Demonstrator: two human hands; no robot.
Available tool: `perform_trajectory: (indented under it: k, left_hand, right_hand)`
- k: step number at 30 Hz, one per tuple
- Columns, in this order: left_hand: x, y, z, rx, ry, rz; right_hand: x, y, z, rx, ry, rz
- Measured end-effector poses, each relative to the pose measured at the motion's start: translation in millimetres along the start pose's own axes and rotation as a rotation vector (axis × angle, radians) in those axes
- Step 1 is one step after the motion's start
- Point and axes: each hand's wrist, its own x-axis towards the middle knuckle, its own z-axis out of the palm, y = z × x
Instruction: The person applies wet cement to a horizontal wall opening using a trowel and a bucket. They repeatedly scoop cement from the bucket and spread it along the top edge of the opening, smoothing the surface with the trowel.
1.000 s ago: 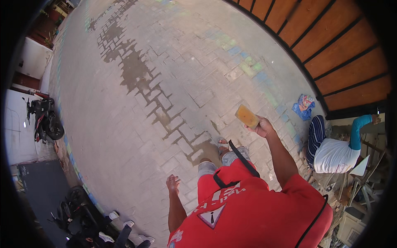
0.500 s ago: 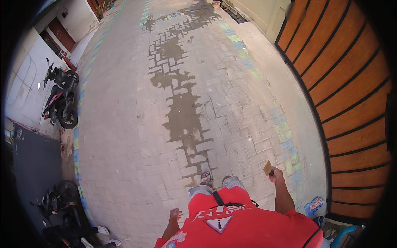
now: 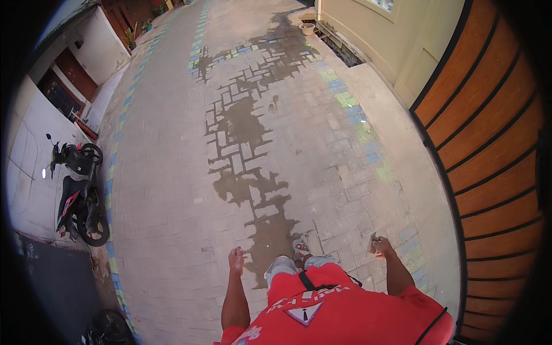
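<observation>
- We see the right hand point(image 3: 382, 247) curled around a small flat block point(image 3: 372, 243), seen edge-on here, so we cannot tell its colour or face; the fingers are closed on it.
- The block sits at the top of that hand, near the foot of the orange slatted gate point(image 3: 489, 172), which runs down the right side of the view, but well apart from its boards.
- The left hand point(image 3: 236, 259) hangs loosely half-curled with nothing in it, fingers bent inward; it is on the far side of the body from the gate.
- Between the two hands we see a sandalled foot point(image 3: 301, 248) and grey trouser knees, above a red shirt point(image 3: 339, 313) with a dark strap across it.
- The foot stands at the lower end of a dark wet patch point(image 3: 247, 167) that spreads up the paved lane point(image 3: 167, 172), left of the gate.
- Two parked scooters point(image 3: 77, 190) stand across the lane from the gate, beside a white wall point(image 3: 29, 167).
- A faded strip of coloured pavers point(image 3: 359, 123) runs along the lane on the gate's side.
- Beyond the gate's upper end we see a beige wall point(image 3: 379, 40), and a small bowl point(image 3: 307, 27) on the ground just beside its corner.
</observation>
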Motion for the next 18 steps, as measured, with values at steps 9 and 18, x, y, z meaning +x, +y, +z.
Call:
perform_trajectory:
  k: [9,18]
  left_hand:
    - [85,22,38,0.187,-0.122,-1.035]
    - [596,406,86,0.133,0.097,-0.174]
  right_hand:
    - [149,-358,11,0.191,0.131,-0.152]
    - [250,-522,29,0.271,0.358,0.18]
